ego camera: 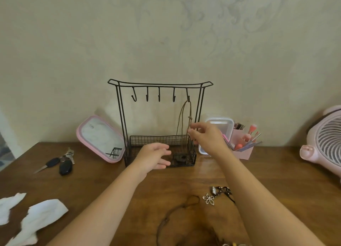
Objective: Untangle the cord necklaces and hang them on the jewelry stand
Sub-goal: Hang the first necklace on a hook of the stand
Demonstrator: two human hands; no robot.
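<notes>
A black wire jewelry stand (160, 84) with several hooks and a mesh basket stands against the wall. A brown cord necklace (181, 116) hangs from the rightmost hook, and its dark pendant (180, 158) lies in the basket. My right hand (208, 136) reaches to the lower part of that cord, fingers loosely spread with the tips at the cord. My left hand (154, 156) hovers open in front of the basket, holding nothing. On the table nearer me lie a dark cord necklace (184, 205) and a necklace with a silver flower pendant (209, 199), partly under my right forearm.
The wooden table (103, 177) carries a pink-framed mirror (100, 138) left of the stand, keys (62, 162), and white tissues (43, 214) at the front left. A white-lidded box (219, 125), a pink brush holder (242, 147) and a pink fan (326, 144) stand to the right.
</notes>
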